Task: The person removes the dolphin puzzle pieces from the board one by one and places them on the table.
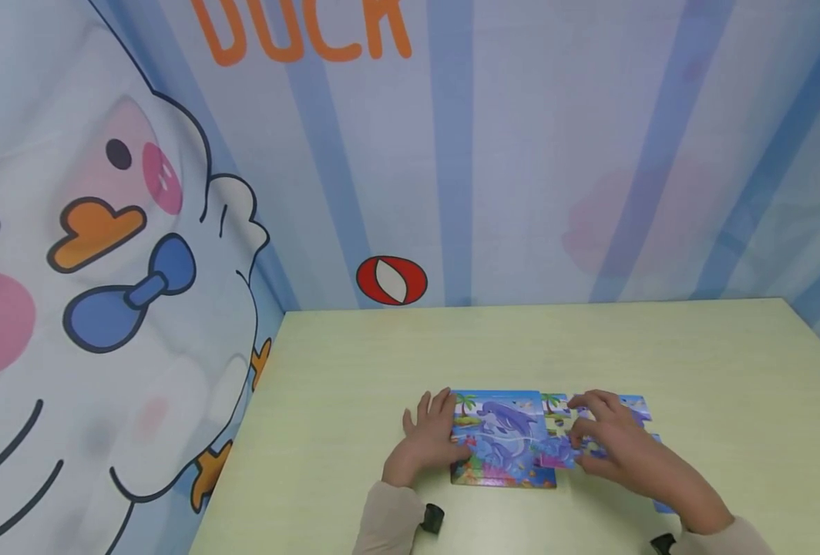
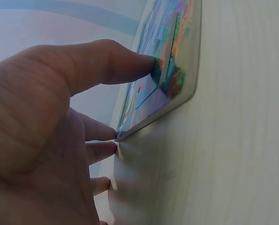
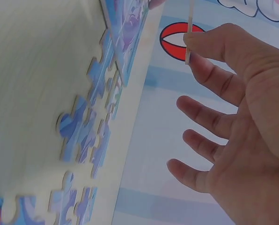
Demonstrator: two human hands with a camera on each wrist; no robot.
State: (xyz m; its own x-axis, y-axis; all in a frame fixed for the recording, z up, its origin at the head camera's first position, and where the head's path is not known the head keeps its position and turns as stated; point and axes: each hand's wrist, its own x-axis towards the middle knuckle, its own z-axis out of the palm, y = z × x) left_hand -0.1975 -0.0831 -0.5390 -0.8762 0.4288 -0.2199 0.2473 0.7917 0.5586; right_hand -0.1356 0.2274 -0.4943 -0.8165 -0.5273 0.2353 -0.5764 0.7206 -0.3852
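Observation:
A jigsaw board (image 1: 503,478) with a dolphin picture lies flat on the table. My left hand (image 1: 424,439) is at its left side, fingers spread and nearly straight; the thumb (image 2: 125,63) rests on the board's face near a corner, with fingertips right at the edge. Between thumb and index finger my right hand (image 1: 618,443) pinches a jigsaw piece (image 1: 556,453), seen edge-on in the right wrist view; the other fingers are apart from it. Loose jigsaw pieces (image 3: 78,129) lie on the table right of the board, partly hidden under the right hand in the head view.
The pale table (image 1: 354,362) extends to a back edge against a striped cloth backdrop (image 1: 521,154). A cloth with a large duck print (image 1: 195,324) hangs along the left side. Dark wrist camera mounts (image 1: 432,519) sit near both sleeves.

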